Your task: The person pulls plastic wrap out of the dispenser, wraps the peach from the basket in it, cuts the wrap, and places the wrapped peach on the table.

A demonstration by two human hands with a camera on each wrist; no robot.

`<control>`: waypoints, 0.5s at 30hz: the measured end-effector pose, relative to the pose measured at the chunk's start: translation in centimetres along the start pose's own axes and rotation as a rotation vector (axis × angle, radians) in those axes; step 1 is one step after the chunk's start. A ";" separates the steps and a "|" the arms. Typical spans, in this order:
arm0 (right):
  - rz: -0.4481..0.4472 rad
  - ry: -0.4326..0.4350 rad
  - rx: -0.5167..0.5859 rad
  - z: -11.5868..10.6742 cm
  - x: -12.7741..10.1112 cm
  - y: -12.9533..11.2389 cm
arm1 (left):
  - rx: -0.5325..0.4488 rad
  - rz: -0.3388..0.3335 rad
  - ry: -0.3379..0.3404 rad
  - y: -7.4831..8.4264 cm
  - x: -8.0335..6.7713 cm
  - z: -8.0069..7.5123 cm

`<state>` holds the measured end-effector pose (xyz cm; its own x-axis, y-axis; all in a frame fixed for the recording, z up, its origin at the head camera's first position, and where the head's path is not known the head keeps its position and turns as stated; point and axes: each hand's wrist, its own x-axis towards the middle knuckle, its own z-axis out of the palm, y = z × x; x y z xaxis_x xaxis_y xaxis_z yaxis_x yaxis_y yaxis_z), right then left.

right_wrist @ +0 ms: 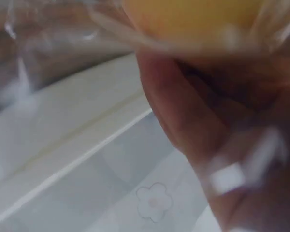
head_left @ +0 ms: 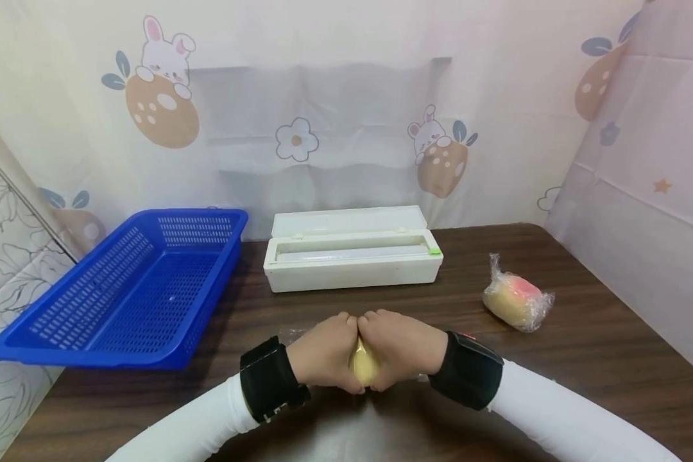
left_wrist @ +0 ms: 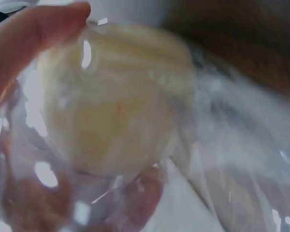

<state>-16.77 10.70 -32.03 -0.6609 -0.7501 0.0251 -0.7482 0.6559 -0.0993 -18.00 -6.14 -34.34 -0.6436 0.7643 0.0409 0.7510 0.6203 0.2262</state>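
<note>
Both hands hold a yellow rounded fruit point(head_left: 363, 360) between them, low over the table in front of the body. My left hand point(head_left: 326, 353) curls round its left side, thumb toward me; my right hand point(head_left: 403, 346) grips the other side. Clear cling film point(left_wrist: 241, 125) covers the fruit, and a loose sheet of it spreads sideways in the left wrist view. Along the right wrist view's top edge, the fruit's yellow underside point(right_wrist: 193, 19) shows through the film above the fingers. In the head view the hands hide most of the fruit.
Behind the hands stands a white cling film dispenser point(head_left: 352, 277), lid raised, with a roll inside. A blue plastic basket point(head_left: 208, 301) is at the left. On the right lies a film-wrapped yellow and pink fruit point(head_left: 511, 305). A printed curtain point(head_left: 352, 147) hangs behind the wooden table point(head_left: 589, 359).
</note>
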 end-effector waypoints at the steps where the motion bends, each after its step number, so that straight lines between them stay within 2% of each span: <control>1: -0.011 -0.027 0.032 -0.1 -0.1 0.0 | -0.017 0.002 -0.025 0.1 -0.2 0.0; 4: -0.024 -0.098 0.147 -0.4 -0.1 0.2 | -0.071 0.003 -0.093 0.2 -0.5 -0.2; 7: -0.022 -0.175 0.276 -0.6 0.2 0.9 | -0.136 -0.005 -0.124 -0.1 -0.6 -0.1; 12: -0.036 -0.267 0.398 -0.5 0.9 2.4 | -0.262 -0.040 -0.129 -1.0 -0.6 0.4; 15: -0.029 -0.306 0.406 -0.5 1.4 3.0 | -0.260 -0.038 -0.088 -1.2 -1.0 0.5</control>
<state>-19.96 11.68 -31.80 -0.5474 -0.7977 -0.2530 -0.6431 0.5944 -0.4828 -18.19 -7.52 -35.13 -0.6472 0.7604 -0.0544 0.6558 0.5917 0.4688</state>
